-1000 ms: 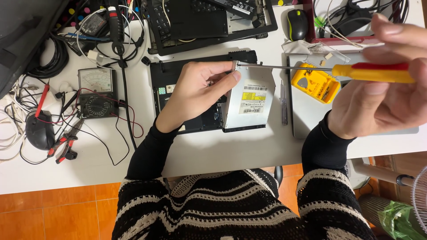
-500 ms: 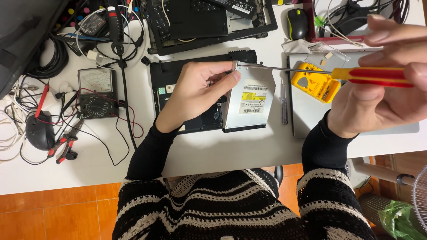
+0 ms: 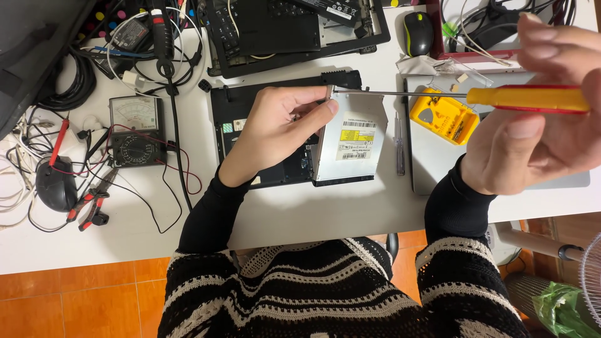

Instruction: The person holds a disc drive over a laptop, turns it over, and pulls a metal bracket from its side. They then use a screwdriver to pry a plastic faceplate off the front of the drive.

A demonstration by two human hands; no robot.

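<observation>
Your white table (image 3: 350,213) carries a black laptop base (image 3: 250,119) with a silver optical drive (image 3: 354,141) lying across its right half, the drive's far left corner raised toward your fingers; a second opened laptop shell (image 3: 294,31) sits beyond it, a closed grey laptop (image 3: 438,169) to the right, and an analogue multimeter (image 3: 134,131) with its leads to the left. The likeliest fault from here, as a judgement, is the long thin shaft slipping off the small screw at the drive's corner: you hold the tool far from its tip and nearly level, so a slight tilt could cam the tip out and round the screw head or scratch the casing. A freed screw could also drop among the cables (image 3: 62,81) and be lost. Your left hand (image 3: 282,125) rests palm down over the laptop base, wrist bent, its fingers closed on the drive's upper left corner beside the tip. Your right hand (image 3: 538,125) is raised near the camera, fingers and thumb wrapped round the yellow and red handle of the screwdriver (image 3: 526,98), the shaft running leftward to that corner. A spare slim screwdriver (image 3: 399,144) lies just right of the drive, near a yellow bit case (image 3: 441,116)
</observation>
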